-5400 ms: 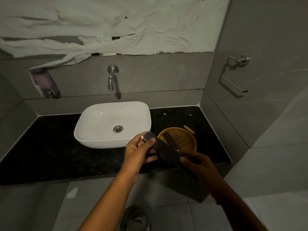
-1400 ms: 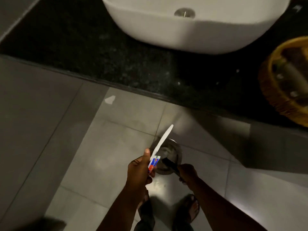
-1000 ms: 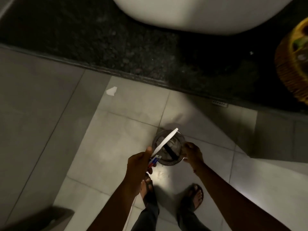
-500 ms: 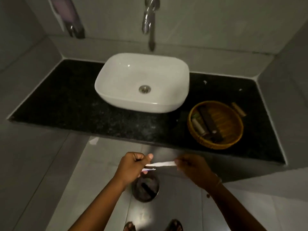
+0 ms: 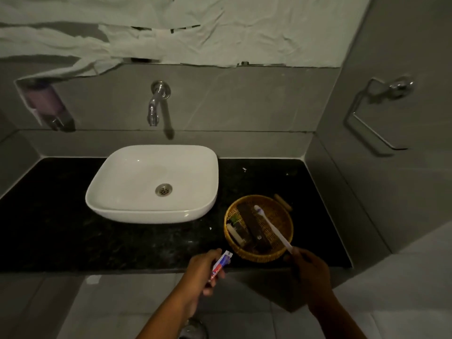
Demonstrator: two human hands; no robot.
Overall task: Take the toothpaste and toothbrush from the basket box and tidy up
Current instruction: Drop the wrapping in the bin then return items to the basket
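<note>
At the near edge of the dark counter (image 5: 73, 228), the person is standing with both hands raised in front of the woven basket (image 5: 278, 254). The left hand (image 5: 201, 272) is closing around a small toothpaste tube (image 5: 220, 264), which is pointing up and right toward the basket's near rim without touching it. The right hand (image 5: 309, 267) is pinching the end of a white toothbrush (image 5: 272, 227), whose handle is slanting over the basket with the bristle end hanging above its far side; whether the brush is resting on anything inside is hard to tell.

Both items are now out of their packaging and in hand, so the taking part is looking finished. What seems left is the tidying: setting the two down somewhere neat, perhaps back in the basket.

Inside the basket, a long dark box (image 5: 253, 228) and some smaller packets (image 5: 238, 228) are filling the left half, leaving little free room on that side. A white sink (image 5: 151, 182) is sitting to the left under a wall tap (image 5: 156, 104), and a small wooden piece (image 5: 282, 201) is lying just beyond the basket. The counter right of the basket is bare.
</note>
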